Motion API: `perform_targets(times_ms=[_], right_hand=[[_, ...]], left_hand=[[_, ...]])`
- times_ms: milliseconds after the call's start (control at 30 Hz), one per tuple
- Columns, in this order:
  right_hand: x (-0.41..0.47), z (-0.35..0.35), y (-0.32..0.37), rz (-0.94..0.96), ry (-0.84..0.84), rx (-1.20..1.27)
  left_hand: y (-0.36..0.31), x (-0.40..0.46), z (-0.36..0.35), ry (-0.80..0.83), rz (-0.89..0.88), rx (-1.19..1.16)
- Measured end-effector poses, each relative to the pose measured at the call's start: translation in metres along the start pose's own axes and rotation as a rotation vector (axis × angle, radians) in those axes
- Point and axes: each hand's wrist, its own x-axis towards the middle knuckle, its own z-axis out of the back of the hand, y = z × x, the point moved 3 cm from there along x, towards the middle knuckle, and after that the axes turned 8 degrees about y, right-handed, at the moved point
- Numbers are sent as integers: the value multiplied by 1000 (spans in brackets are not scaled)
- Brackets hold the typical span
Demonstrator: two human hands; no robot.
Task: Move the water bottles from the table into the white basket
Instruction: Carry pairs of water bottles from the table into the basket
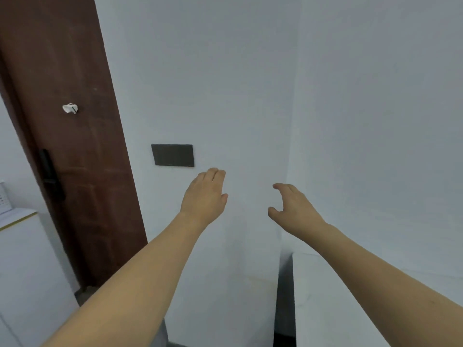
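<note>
Two bare forearms are seen reaching forward from the bottom edge of the view, with a white surface [350, 296] lying under the right one at the lower right; whether this is the table cannot be told, and nothing is seen standing on its visible part; further out, the left hand [205, 196] is held with its fingers straight and together, palm down, holding nothing, while the right hand [293, 209] is spread with fingers loosely curved and thumb apart, also holding nothing; the two hands are kept apart, with bare wall between them; beyond the left hand a dark rectangular plate [172, 155] is fixed on the white wall [250, 83], and a brown door [62, 121] with a black handle [50, 171] stands further left; at the far left edge a white cabinet [22, 246] is seen, with part of a white perforated thing [3, 199] on its top, which may be the basket, though this cannot be confirmed; no water bottles are in view, so their place relative to either hand cannot be stated; the chief risk is judged to be a blind reach: with the view raised toward the wall, a bottle out of sight could be knocked over or missed, and the basket could be misjudged
</note>
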Motion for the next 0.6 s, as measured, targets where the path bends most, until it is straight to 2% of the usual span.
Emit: perform_targets(times_ms=[267, 433, 600], right_hand=[[-47, 52, -72, -38, 4, -33], [-81, 101, -132, -61, -20, -44], [-119, 141, -205, -55, -28, -28]], left_hand=[[-107, 10, -19, 35, -87, -32], [-171, 9, -27, 59, -53, -68], [-260, 11, -24, 16, -46, -57]])
